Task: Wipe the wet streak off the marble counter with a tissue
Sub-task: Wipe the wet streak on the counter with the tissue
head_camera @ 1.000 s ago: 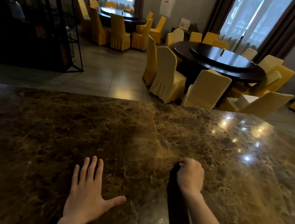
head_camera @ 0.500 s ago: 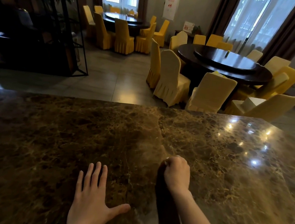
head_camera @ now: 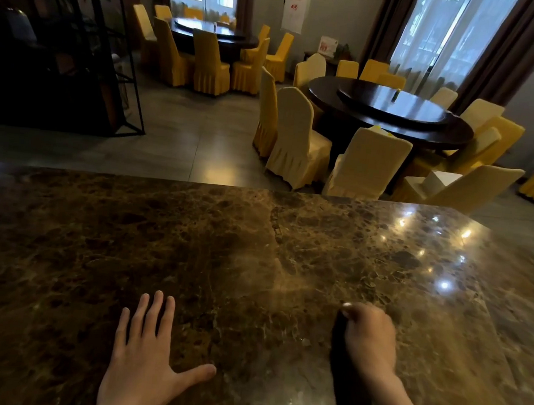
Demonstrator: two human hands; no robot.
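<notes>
On the marble counter (head_camera: 191, 244), left hand (head_camera: 145, 363) still flat, right hand (head_camera: 368, 335) fisted, now further right.

Both hands (head_camera: 368, 335) & forearms bare, no sleeves, rings, or watch visible.

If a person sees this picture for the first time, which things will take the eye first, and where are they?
First the dark brown marble counter, which fills the lower half and shines with lamp reflections at its right. On it the left hand lies flat with spread fingers, while the right hand is closed in a fist, a small pale bit showing at its top. Behind, yellow-covered chairs surround a dark round table.
</notes>
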